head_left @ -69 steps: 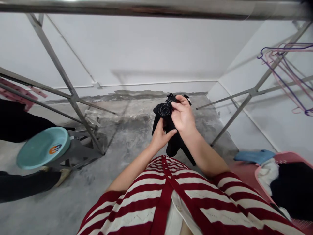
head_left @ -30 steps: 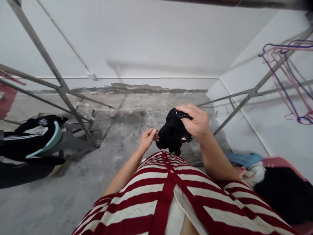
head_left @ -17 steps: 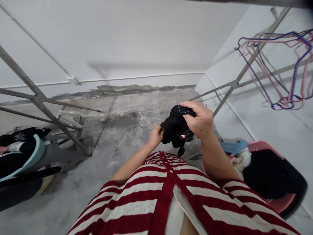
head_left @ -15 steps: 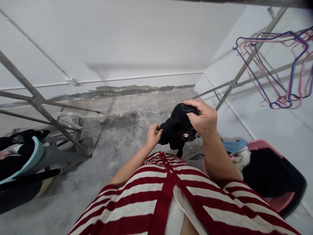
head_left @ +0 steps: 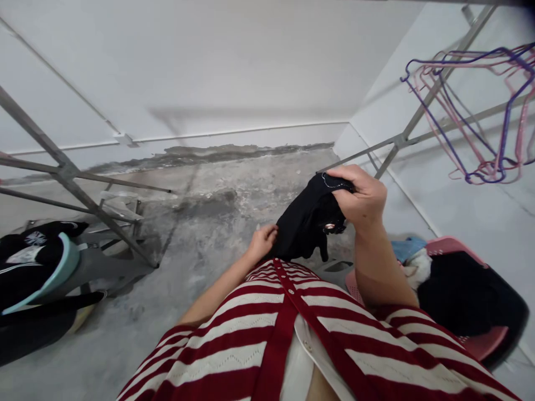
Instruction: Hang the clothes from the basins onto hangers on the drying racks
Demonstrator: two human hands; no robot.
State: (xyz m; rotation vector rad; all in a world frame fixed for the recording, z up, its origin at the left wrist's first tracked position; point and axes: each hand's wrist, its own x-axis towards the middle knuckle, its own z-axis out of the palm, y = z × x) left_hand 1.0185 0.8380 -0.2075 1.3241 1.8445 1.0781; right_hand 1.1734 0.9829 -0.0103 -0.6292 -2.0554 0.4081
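A black garment (head_left: pixel 303 223) with pale stitching and shiny ornaments is stretched between my two hands, in front of my striped top. My right hand (head_left: pixel 363 195) is closed around its upper right part, near the curved stitched edge. At the garment's left edge, my left hand (head_left: pixel 264 240) pinches the cloth with curled fingers. A narrow strip of the cloth dangles below, close to my waist. The exact kind of garment does not show clearly.
Purple and pink hangers (head_left: pixel 495 167) hang from a metal rack (head_left: pixel 402 140) at the right. Below them stands a pink basket (head_left: pixel 453 245) of clothes. On the left, a light-blue basin (head_left: pixel 67 264) holds dark clothes beside another metal frame (head_left: pixel 67 170).
My right hand has moved right and slightly away from my left, drawing the black garment wider and flatter. My left hand has dropped slightly, still at its edge.
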